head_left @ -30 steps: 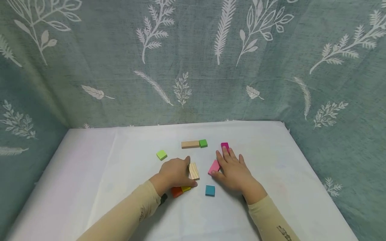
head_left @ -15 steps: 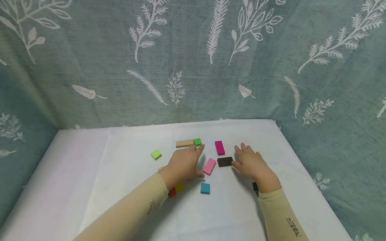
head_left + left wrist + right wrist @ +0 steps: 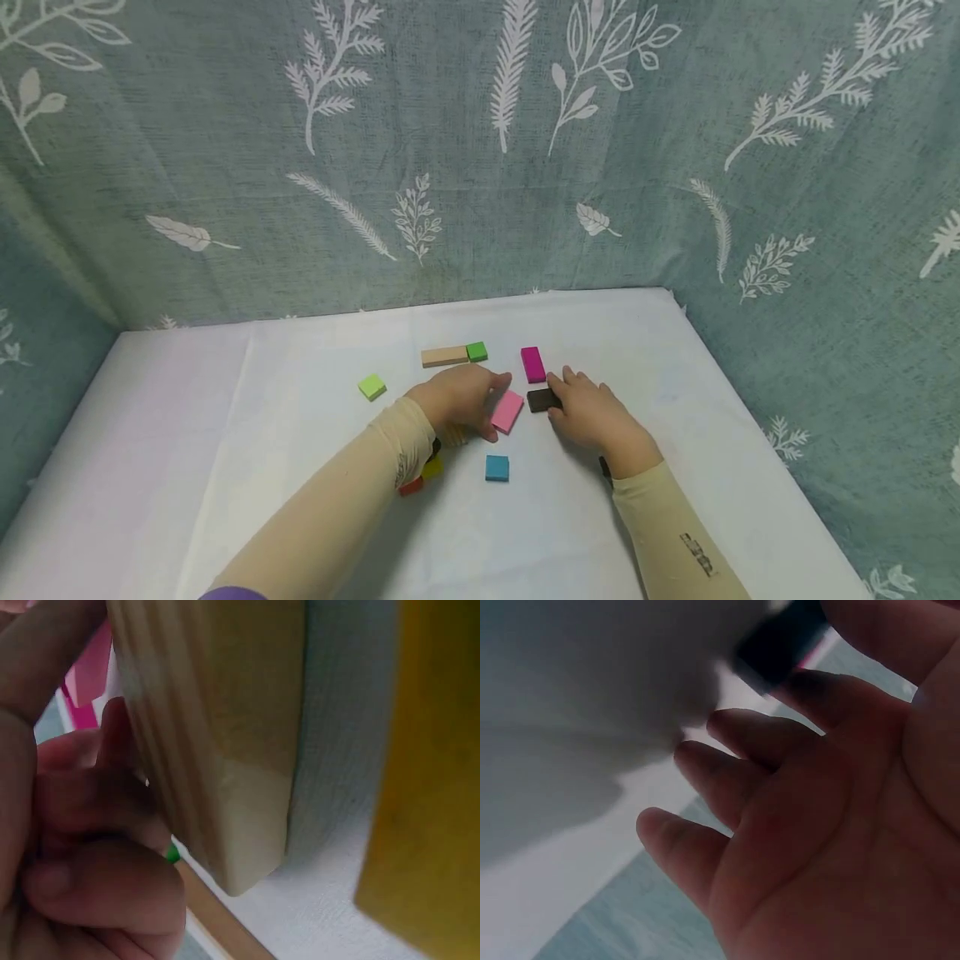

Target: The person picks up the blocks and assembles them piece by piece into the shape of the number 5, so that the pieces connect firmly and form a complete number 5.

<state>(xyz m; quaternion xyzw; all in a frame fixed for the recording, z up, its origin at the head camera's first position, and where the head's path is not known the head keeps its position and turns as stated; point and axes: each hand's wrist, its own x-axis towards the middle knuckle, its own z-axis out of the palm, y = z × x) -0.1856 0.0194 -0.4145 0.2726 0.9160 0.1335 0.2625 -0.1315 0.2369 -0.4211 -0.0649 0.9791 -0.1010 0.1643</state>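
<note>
My left hand (image 3: 465,396) is at a pink block (image 3: 507,412), thumb and forefinger spread at its two ends. In the left wrist view a gap shows between the pink block (image 3: 91,669) and a fingertip, and the other fingers are curled. A striped wooden block (image 3: 453,435) lies partly hidden beneath this hand; a yellow block (image 3: 432,467) and a red block (image 3: 411,487) sit near the wrist. My right hand (image 3: 596,417) pinches the right end of a black block (image 3: 542,400) between thumb and forefinger, its other fingers extended.
Behind the hands lie a magenta block (image 3: 533,365), a long wooden block (image 3: 444,357) with a green block (image 3: 477,352) at its end, and a lime block (image 3: 371,387) to the left. Nearer stands a blue block (image 3: 497,468). Patterned cloth (image 3: 450,150) rises behind the white table (image 3: 300,358).
My left hand has moved from the striped wooden block to the pink block. My right hand has drawn back, uncovering the black block, then come in and pinched it. The head view has shifted slightly.
</note>
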